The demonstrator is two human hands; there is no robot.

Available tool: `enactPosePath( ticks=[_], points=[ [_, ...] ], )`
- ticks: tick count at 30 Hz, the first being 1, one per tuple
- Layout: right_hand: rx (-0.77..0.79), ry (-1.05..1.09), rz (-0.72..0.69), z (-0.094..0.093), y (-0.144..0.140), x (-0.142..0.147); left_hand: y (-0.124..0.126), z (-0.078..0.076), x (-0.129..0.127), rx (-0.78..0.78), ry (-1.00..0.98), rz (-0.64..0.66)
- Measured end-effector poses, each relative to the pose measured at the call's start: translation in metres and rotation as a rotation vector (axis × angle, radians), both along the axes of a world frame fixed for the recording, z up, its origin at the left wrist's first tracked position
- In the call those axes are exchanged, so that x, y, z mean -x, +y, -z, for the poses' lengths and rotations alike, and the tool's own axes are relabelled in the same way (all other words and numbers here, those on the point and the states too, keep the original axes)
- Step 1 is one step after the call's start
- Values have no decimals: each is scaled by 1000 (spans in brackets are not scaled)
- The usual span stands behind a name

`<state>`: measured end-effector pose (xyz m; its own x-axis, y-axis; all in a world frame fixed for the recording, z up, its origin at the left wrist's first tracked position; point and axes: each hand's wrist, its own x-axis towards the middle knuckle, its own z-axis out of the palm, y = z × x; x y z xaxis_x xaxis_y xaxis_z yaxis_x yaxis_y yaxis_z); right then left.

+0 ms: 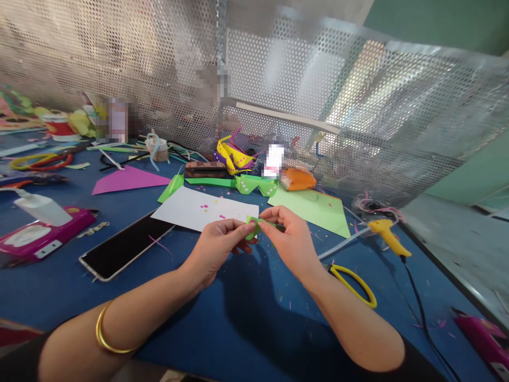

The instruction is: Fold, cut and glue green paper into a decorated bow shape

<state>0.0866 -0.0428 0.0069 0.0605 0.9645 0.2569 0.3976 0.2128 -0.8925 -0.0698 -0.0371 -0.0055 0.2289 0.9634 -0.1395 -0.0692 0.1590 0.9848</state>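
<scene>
Over the near side of the white sheet [207, 208], my left hand [222, 236] pinches a small green craft piece [253, 227] between thumb and fingers. From the other side my right hand [288, 236] closes its fingertips on the same piece. Part of the piece is hidden behind the fingers, so its full shape does not show. Tiny pink and yellow bits [204, 206] lie scattered on the white sheet. Just behind the hands rest green novelty glasses [256, 185] with pale dots, and a light green sheet [320, 209] lies to their right.
A phone [127, 245] and a magenta power strip [71, 223] lie on the left. To the right are yellow-handled scissors [358, 286] and a corded yellow glue gun [389, 236]. Yellow glasses [235, 158] and an orange packet [300, 179] sit near the perforated metal screen [278, 63].
</scene>
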Motion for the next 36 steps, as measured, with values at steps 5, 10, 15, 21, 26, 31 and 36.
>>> enactPosePath(
  ticks=[5,10,15,21,26,31,36],
  points=[
    [0,11,16,-2,0,-3,1,0,2,13,-20,1],
    [0,-11,-29,-3,1,-3,2,0,1,-25,41,3],
    [-145,-26,47,-13,6,-25,6,5,3,57,-40,-67],
    [-115,-85,78,-12,15,-49,9,8,6,126,-102,-84],
    [-3,-234,-33,-4,16,-44,10,9,5,128,-105,-113],
    [27,-284,-73,1,17,-42,10,8,4,168,-111,-93],
    [38,-279,-78,1,18,-42,10,8,4,154,-96,-83]
  ],
)
